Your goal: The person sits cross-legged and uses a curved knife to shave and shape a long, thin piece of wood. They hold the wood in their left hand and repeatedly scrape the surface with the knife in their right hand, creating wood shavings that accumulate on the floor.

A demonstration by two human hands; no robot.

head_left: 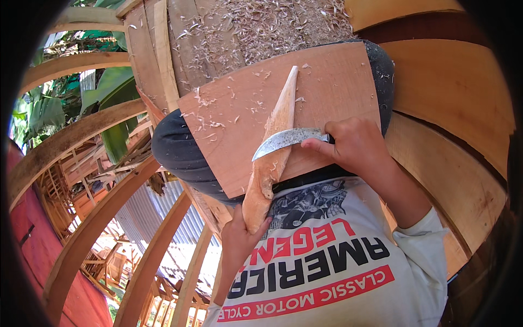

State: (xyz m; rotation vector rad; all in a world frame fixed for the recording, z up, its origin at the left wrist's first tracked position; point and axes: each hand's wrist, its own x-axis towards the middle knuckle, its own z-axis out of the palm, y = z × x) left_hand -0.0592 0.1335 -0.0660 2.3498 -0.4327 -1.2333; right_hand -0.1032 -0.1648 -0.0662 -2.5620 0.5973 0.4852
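My left hand [239, 240] is closed round the thick near end of a pale carved piece of wood [266, 177]. The wood slants away from my shirt and narrows to a point at its far end. It lies over a reddish-brown board [229, 125] that rests across my lap. In my right hand [357, 146] is a knife [286, 140] with a curved, worn metal blade. The blade lies across the middle of the wood, its tip toward the left. My right fingers hide the knife's handle.
Curled shavings [272, 24] cover the planks beyond my knees, and a few lie on the board. Curved wooden planks [444, 90] rise at the right. Bent wooden ribs [109, 229] stand at the left, with leaves [117, 103] and corrugated metal sheets [147, 212] behind them.
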